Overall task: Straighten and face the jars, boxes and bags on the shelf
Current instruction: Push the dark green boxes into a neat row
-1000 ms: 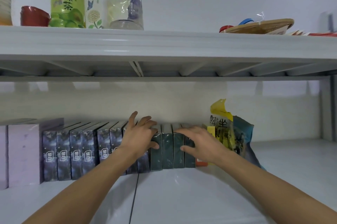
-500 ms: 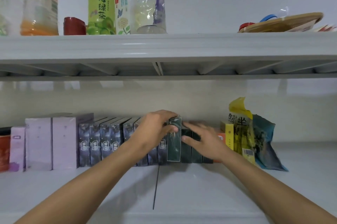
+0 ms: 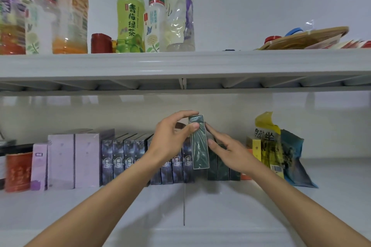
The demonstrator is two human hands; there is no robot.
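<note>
On the lower shelf (image 3: 200, 204) stands a row of slim boxes: dark blue boxes (image 3: 118, 158) on the left, dark green boxes (image 3: 222, 168) on the right. My left hand (image 3: 170, 138) pinches one dark green box (image 3: 199, 144) by its top, lifted above and in front of the row and slightly tilted. My right hand (image 3: 226, 150) has straight fingers that touch the right side of that box. Right of the row are a small yellow box (image 3: 256, 149), an orange box (image 3: 246, 175) and two bags (image 3: 281, 150) that lean against each other.
Pale purple boxes (image 3: 74, 160) and a red tin (image 3: 18, 170) stand at the left of the lower shelf. The upper shelf (image 3: 180, 62) carries several drink bottles (image 3: 130, 17), a red cup (image 3: 101, 43) and a woven tray (image 3: 305, 37) at the right.
My left hand has pulled one dark green box up and out of the row, and my right hand has come up beside it. The camera has tilted up and left.
</note>
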